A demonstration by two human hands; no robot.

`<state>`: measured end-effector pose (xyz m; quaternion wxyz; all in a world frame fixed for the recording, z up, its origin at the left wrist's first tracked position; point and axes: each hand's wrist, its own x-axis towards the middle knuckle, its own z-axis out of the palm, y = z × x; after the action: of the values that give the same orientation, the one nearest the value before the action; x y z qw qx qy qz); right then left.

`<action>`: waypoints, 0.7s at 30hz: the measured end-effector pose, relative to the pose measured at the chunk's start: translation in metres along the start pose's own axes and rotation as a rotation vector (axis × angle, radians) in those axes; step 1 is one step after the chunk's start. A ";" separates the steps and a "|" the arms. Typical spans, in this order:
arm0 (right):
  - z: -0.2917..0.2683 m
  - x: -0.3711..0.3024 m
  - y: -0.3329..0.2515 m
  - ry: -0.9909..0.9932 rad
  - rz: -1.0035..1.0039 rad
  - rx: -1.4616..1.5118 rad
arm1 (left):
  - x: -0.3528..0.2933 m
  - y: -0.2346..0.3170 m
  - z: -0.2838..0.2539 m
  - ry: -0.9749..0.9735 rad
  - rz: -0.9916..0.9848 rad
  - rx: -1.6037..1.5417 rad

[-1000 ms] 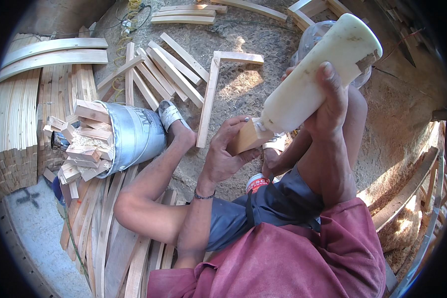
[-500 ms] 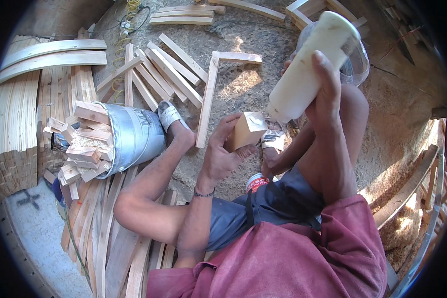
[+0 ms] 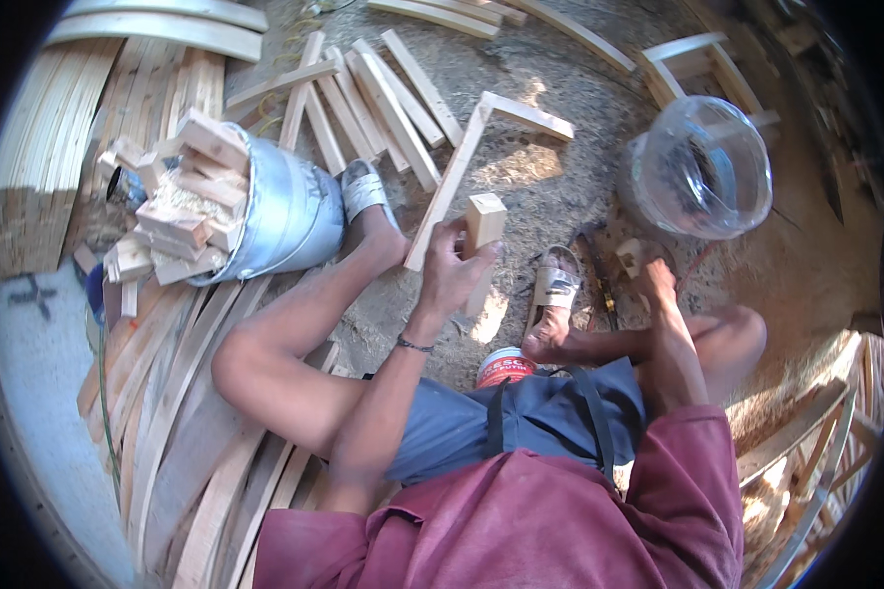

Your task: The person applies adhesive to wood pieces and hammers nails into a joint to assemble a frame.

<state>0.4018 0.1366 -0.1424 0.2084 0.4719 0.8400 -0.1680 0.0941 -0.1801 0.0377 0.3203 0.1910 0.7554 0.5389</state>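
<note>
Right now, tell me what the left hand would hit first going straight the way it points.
Past the wooden block it grips, the left hand would probably meet the short arm of the L-shaped wooden frame, though depth is unclear.

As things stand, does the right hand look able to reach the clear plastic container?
Probably yes: the right hand is near the clear plastic container and nothing visible blocks the way, though the hand may be holding a pale object.

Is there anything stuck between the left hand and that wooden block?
Nothing visible: the left hand has its grip right on the wooden block, the thumb wrapped against its side.
</note>
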 end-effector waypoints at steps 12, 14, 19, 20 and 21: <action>-0.111 -0.100 -0.211 -0.351 -0.521 1.283 | 0.028 -0.049 0.056 -0.136 0.321 0.652; -0.126 -0.091 -0.207 -0.207 -0.512 1.256 | 0.049 -0.059 0.014 -0.062 0.336 0.861; -0.172 -0.091 -0.213 -0.134 -0.421 1.438 | 0.093 -0.139 -0.055 -0.098 -0.136 1.123; -0.180 -0.094 -0.214 -0.128 -0.401 1.443 | 0.099 -0.149 -0.061 -0.146 -0.159 1.216; -0.188 -0.098 -0.213 -0.120 -0.374 1.439 | 0.103 -0.153 -0.060 -0.157 -0.158 1.221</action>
<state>0.2281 0.0497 0.0869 -0.1385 0.3310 0.5757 -0.7347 -0.0128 -0.2089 -0.1213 0.2467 0.3224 0.9134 -0.0316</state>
